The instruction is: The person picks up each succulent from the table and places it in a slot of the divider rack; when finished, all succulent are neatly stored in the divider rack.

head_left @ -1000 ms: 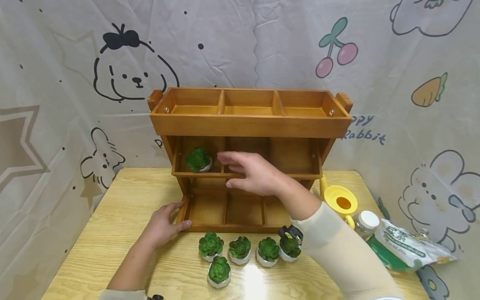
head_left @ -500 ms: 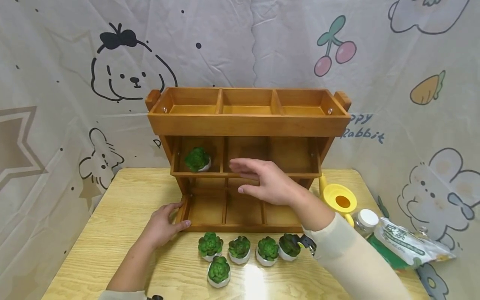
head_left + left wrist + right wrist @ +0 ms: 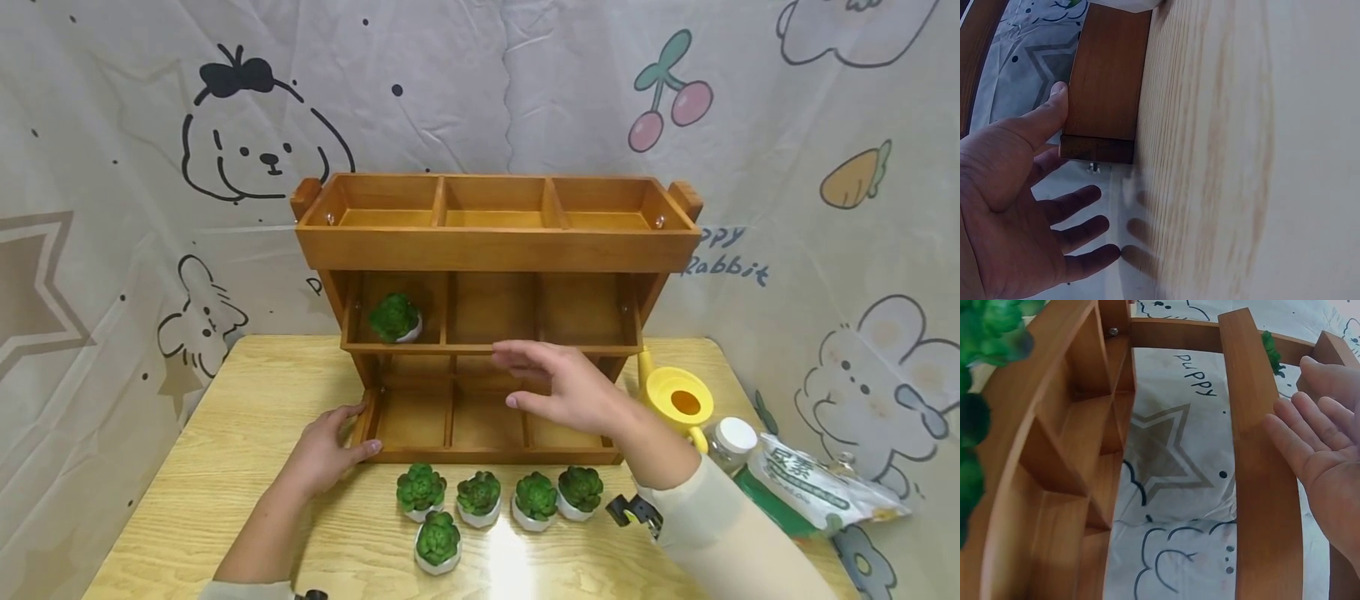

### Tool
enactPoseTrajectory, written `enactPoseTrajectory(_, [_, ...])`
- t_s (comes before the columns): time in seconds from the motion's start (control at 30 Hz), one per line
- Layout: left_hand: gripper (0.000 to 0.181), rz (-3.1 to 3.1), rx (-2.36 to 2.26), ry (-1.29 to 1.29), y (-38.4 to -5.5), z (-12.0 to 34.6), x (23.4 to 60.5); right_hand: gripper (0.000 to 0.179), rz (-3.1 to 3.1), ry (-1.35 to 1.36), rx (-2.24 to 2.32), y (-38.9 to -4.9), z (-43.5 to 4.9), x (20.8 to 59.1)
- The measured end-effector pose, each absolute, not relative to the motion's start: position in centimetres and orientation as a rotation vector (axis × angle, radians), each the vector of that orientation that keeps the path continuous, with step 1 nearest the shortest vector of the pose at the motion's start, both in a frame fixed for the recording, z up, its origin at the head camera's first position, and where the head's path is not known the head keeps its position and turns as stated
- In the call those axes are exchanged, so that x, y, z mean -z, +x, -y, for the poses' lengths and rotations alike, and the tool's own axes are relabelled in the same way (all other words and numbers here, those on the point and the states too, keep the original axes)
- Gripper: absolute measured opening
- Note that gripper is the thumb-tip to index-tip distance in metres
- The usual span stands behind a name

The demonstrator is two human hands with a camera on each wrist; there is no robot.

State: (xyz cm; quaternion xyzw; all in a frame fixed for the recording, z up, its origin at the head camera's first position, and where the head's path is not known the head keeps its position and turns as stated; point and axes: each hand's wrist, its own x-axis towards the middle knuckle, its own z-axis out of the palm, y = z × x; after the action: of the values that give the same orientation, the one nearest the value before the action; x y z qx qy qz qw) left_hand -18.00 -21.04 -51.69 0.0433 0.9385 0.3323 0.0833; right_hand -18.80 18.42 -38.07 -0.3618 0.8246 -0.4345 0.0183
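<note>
A three-tier wooden planter shelf (image 3: 495, 252) stands on the table. At its lower left corner my left hand (image 3: 327, 450) holds the bottom tray's end between thumb and index finger; the left wrist view shows the other fingers (image 3: 1079, 234) spread apart. My right hand (image 3: 562, 385) holds nothing, fingers extended, in front of the middle tray's lower edge. One potted succulent (image 3: 395, 318), tilted in a white pot, sits in the middle tray's left compartment. Several more small succulents (image 3: 480, 498) in white pots stand before the shelf, one (image 3: 438, 543) closer to me.
Right of the shelf stand a yellow watering can (image 3: 679, 398), a clear jar with a white lid (image 3: 735, 442) and a green-and-white bag (image 3: 813, 487). A printed cloth (image 3: 465, 100) hangs behind. The shelf's top tray (image 3: 495, 204) has three compartments.
My right hand has drawn back from beside the succulent in the middle tray, moving right and downward. The left hand stays at the shelf's corner.
</note>
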Motion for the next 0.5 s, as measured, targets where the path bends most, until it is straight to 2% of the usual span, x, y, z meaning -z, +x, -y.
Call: enactPoseTrajectory(0.5, [0.078,-2.786,-1.027,0.111,-17.8,20.9,51.7,0.063,-2.617,-0.982,1.339,-16.9,-21.2,40.5])
